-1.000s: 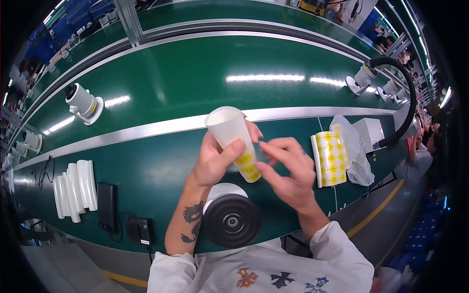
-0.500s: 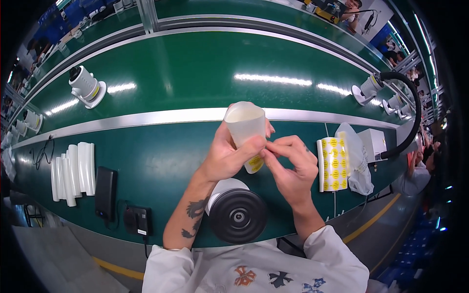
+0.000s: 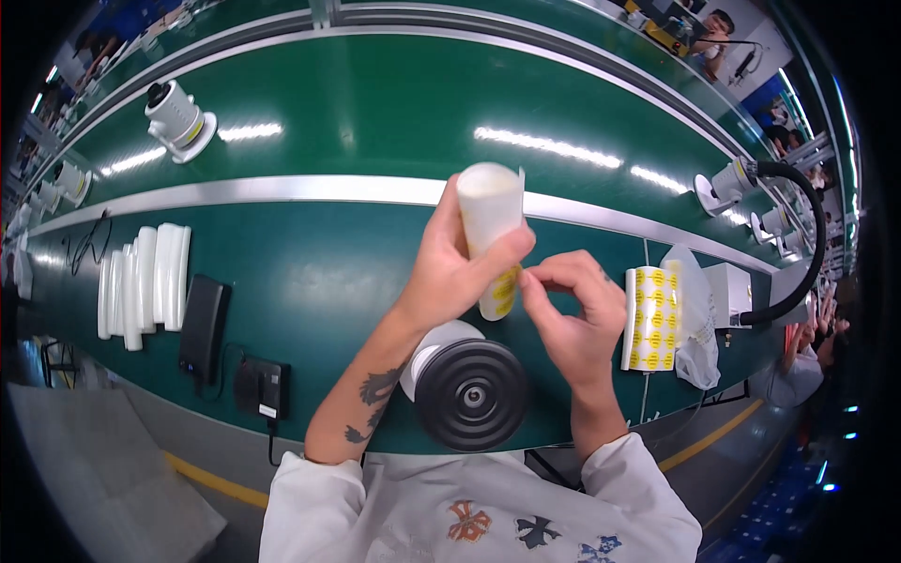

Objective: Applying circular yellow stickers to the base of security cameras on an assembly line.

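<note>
As your left hand (image 3: 449, 277) grasps the label roll (image 3: 492, 205) inside the surface's near edge (image 3: 549, 436), steady your pinched right hand (image 3: 580, 324), contents indiscernible.

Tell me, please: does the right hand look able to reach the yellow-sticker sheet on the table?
Probably yes: the right hand appears just left of the sticker sheet, with nothing visible blocking the way between them.

At lower centre, a white top (image 3: 404, 497) bears orange, black and blue cross-shaped patches (image 3: 537, 532); a tattoo (image 3: 379, 385) marks the left forearm (image 3: 349, 399).
</note>
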The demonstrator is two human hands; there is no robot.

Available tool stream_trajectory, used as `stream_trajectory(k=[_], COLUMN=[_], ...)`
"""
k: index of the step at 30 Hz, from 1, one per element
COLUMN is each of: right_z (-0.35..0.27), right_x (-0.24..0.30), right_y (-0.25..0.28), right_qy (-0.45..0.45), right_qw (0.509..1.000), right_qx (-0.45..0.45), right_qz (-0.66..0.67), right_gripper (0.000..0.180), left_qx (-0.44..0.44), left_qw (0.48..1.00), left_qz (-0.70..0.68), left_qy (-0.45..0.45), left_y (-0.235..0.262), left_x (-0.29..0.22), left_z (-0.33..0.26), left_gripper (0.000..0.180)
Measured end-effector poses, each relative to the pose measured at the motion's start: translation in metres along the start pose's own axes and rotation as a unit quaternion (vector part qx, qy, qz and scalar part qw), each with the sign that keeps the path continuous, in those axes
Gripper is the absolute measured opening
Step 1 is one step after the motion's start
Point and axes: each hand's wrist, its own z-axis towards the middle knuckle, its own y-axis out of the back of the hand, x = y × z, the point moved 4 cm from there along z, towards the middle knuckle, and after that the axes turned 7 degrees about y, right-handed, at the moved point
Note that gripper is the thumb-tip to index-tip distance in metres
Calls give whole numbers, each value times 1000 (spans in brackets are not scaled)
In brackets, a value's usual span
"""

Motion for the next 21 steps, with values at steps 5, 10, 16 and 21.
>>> stream_trajectory(k=[5, 10, 16, 21], right_z=[6, 20, 26, 23], right_x=[7, 38, 58, 59], right_y=[8, 33, 11, -6], right_qy=[-127, -269, -220, -238], right_qw=[989, 914, 842, 794], right_qx=[66, 178, 375, 450], right_qz=[46, 245, 320, 331], right_gripper=[8, 12, 12, 10], left_qx=[-203, -297, -352, -357], left_qw=[974, 922, 728, 818], left_qz=[18, 200, 585, 448], left_qy=[102, 147, 64, -52], left_y=[39, 90, 98, 89], left_x=[15, 42, 31, 8], left_z=[2, -20, -41, -56], left_gripper=[49, 77, 81, 50])
